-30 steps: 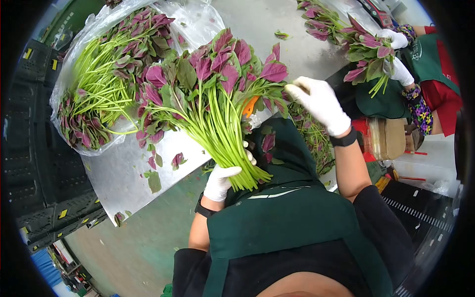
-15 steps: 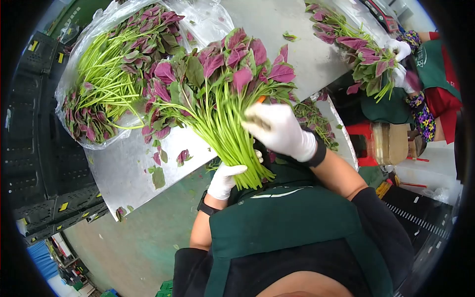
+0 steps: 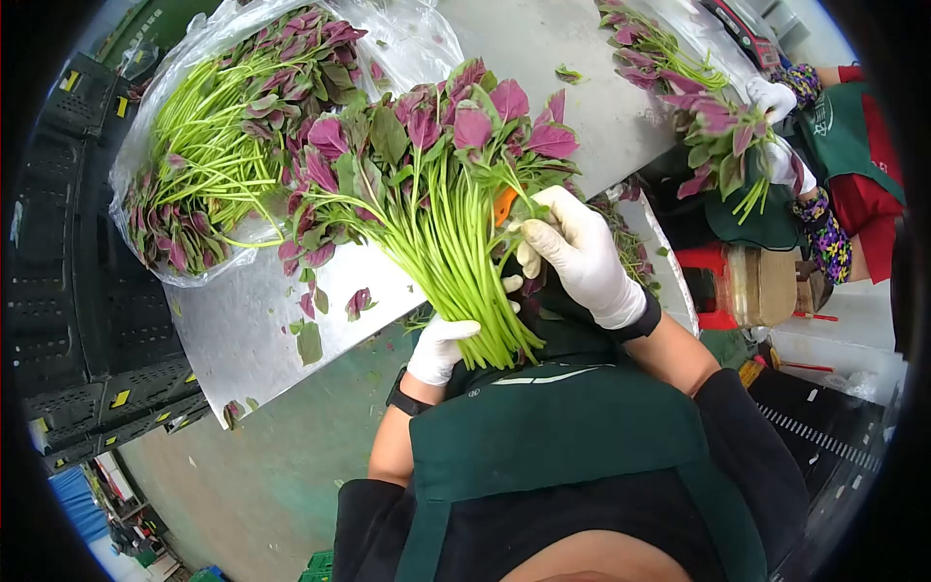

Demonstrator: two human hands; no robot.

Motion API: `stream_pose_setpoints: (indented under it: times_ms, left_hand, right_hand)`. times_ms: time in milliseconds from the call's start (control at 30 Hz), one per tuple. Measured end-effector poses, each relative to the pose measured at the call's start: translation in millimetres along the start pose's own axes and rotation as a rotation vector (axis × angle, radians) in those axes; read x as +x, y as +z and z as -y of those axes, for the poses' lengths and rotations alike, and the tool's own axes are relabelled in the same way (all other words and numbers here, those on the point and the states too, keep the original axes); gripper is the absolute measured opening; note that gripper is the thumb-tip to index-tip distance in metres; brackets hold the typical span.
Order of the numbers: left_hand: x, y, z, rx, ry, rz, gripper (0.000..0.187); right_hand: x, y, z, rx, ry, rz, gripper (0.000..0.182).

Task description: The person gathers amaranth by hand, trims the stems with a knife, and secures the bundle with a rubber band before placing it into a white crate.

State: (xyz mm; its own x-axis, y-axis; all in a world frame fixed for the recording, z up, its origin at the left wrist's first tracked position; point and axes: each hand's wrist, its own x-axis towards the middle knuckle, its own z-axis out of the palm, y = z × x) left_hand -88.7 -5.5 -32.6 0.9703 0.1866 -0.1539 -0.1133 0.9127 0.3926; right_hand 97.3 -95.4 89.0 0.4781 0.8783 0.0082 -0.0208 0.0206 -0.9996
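Note:
A large bunch of red amaranth (image 3: 456, 262), with long green stems and purple-green leaves, leans up and away in front of me. My gloved left hand (image 3: 444, 351) is wrapped round it near the cut ends, thumb across the front and fingertips showing at the right side. At the bunch's right edge my gloved right hand (image 3: 579, 250) is closed, thumb and fingers pinched at a small amaranth sprig (image 3: 527, 209). An orange piece (image 3: 504, 206) shows between the stems and those fingers; its kind is unclear.
More amaranth (image 3: 218, 136) lies in a clear plastic bag on the metal table (image 3: 247, 330), among loose leaves. Black crates (image 3: 68, 242) stand along the left. At the right, a co-worker's gloved hands (image 3: 771, 102) hold another bunch (image 3: 722, 141). A red stool (image 3: 713, 281) stands below.
My right hand has moved slightly right and down from over the stems, its fingers now pinching at the bunch's edge. My left hand keeps its hold. The co-worker's hands have shifted slightly.

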Motion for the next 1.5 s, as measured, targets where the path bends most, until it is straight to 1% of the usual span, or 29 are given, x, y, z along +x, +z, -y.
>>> stream_pose_setpoints:
  times_ms: [33,133,167,233,267,367,400,500,533,633,667,733,767,800,867,967,1033,1067,1167,1200,1300,1333,1367,1433,1500]
  left_hand:
    - [0.1,-2.6,0.3,-0.014,-0.001,0.019,0.082]
    - [1.7,-11.7,5.9,-0.073,0.015,0.081,0.084]
    - [2.5,-12.8,6.0,-0.093,0.019,0.096,0.084]
    - [1.5,-11.1,4.0,-0.063,0.014,0.056,0.084]
    - [0.1,-8.6,3.9,-0.048,0.014,0.029,0.083]
    - [1.8,-5.3,5.4,-0.033,0.012,-0.012,0.084]
    - [3.0,-4.9,6.3,-0.03,0.02,-0.015,0.085]
    - [3.2,-4.3,6.7,-0.007,0.022,-0.05,0.087]
    - [2.7,-4.1,6.1,0.002,0.021,-0.069,0.088]
    - [2.4,1.6,4.1,0.012,0.023,-0.096,0.089]
    - [2.2,0.1,5.2,0.008,0.019,-0.099,0.089]
    - [2.5,-9.4,8.6,-0.001,0.012,-0.1,0.089]
    - [2.7,-17.0,10.2,-0.034,0.01,-0.041,0.087]
    - [2.7,-25.6,12.1,-0.068,0.007,0.018,0.085]
    - [3.3,-27.9,10.3,-0.102,-0.033,0.108,0.081]
    - [1.5,-8.1,4.9,-0.124,0.015,0.057,0.08]
    - [3.5,-14.4,7.2,-0.12,0.011,0.065,0.077]
    - [4.9,-17.4,8.2,-0.116,0.01,0.074,0.076]
    - [2.0,-18.3,11.2,-0.135,0.024,-0.006,0.073]
    - [-0.2,-20.9,11.6,-0.124,0.017,-0.038,0.072]
    - [-4.6,-24.8,10.2,-0.093,0.002,-0.101,0.07]
    - [-3.8,-20.0,9.0,-0.088,0.001,-0.103,0.07]
    - [-3.3,-17.3,7.3,-0.082,0.004,-0.106,0.069]
    - [-2.5,-20.5,6.8,-0.043,-0.02,-0.097,0.07]
    - [-3.6,-14.3,6.3,-0.001,-0.01,-0.104,0.072]
  right_hand:
    - [0.3,1.0,-5.5,0.062,-0.009,0.006,0.016]
    - [4.3,-3.9,-17.7,-0.13,0.02,-0.011,0.015]
    - [3.5,-7.7,-18.8,-0.156,0.061,-0.041,0.015]
    - [0.7,-21.5,-28.9,-0.122,0.043,-0.076,0.015]
    - [-2.2,-27.6,-30.9,-0.1,0.071,-0.086,0.015]
    - [-9.9,-29.8,-33.2,-0.129,0.054,-0.135,0.015]
    - [-10.0,-33.4,-28.8,-0.172,0.094,-0.097,0.019]
    - [-6.7,-20.8,-16.1,0.415,0.084,-0.111,0.023]
    - [-4.3,-20.8,-17.6,0.541,0.059,-0.048,0.027]
    - [0.1,-21.0,-27.2,0.796,0.01,0.141,0.027]
    - [-4.6,-14.8,-25.7,0.795,0.095,0.031,0.027]
    - [-7.3,-18.7,-26.7,0.738,0.126,0.166,0.025]
    - [-7.8,-19.9,-27.1,0.707,0.139,0.233,0.024]
    - [-11.6,-10.3,-13.1,0.805,0.172,0.225,0.026]
    - [-18.9,-8.9,2.8,0.75,0.189,0.245,0.028]
    - [-17.0,-13.6,7.4,0.578,0.191,0.276,0.028]
    - [-13.3,-15.2,23.1,0.304,0.275,0.229,0.025]
    - [-12.5,-8.1,20.0,0.054,0.241,0.088,0.027]
    - [-14.0,-9.5,-7.3,-0.261,0.07,0.001,0.032]
    - [-13.8,-3.7,-4.3,-0.191,0.088,-0.036,0.042]
    - [-11.6,5.6,-1.5,-0.56,-0.071,0.003,0.048]
    - [-8.7,8.8,-3.1,-0.588,0.029,0.086,0.05]
    - [-6.3,13.4,-8.2,-0.672,-0.056,0.08,0.051]
    - [-4.9,23.9,-15.2,-0.889,-0.185,0.0,0.049]
    - [-5.5,32.8,-10.2,-0.958,-0.237,-0.02,0.048]
